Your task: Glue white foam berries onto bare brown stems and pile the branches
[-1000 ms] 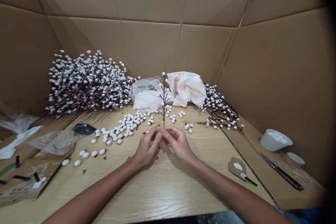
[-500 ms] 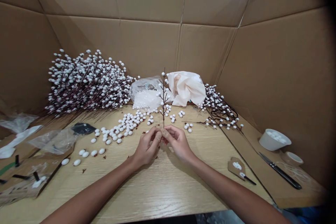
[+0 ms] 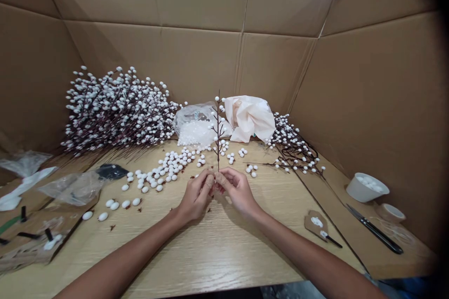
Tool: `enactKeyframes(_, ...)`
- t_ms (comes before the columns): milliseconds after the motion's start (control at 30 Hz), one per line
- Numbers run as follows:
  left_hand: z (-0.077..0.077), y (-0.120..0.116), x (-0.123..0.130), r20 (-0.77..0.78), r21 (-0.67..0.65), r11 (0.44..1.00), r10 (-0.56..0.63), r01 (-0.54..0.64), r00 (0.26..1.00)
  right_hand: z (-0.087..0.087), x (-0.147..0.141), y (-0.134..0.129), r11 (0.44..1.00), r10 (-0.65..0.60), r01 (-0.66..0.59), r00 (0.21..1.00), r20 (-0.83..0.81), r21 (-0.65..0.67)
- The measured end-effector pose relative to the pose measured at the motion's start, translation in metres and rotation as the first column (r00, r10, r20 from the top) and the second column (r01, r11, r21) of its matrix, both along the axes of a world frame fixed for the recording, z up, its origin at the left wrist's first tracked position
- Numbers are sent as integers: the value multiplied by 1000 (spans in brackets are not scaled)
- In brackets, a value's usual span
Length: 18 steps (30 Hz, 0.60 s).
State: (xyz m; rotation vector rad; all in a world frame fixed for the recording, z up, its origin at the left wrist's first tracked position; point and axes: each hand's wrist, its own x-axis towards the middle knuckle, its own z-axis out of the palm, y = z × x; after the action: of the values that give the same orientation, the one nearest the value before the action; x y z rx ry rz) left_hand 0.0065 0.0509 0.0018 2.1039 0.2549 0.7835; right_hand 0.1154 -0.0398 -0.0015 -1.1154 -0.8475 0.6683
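From here, the right hand (image 3: 239,192) pinches an upright white-berry branch (image 3: 218,147) by its stem; the left hand's (image 3: 195,197) grip, alongside, I can't make out.

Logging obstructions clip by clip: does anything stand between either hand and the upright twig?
Nothing visible does. The left hand and right hand meet at the lower end of the twig, hiding its tip. Loose balls lie on the table, not in between.

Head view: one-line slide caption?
Left hand and right hand meet at the lower stem of an upright brown twig over a wooden table, loose white balls to the left.
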Motion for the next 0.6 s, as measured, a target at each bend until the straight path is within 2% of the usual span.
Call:
enactKeyframes(367, -2, -1, 2, 39, 3, 1000, 19, -19, 999, 1, 0, 0, 1000, 5, -5, 1000, 9, 2)
enactKeyframes(600, 0, -2, 1, 43, 49, 997, 54, -57, 998, 2, 0, -1, 1000, -4, 4, 1000, 12, -2)
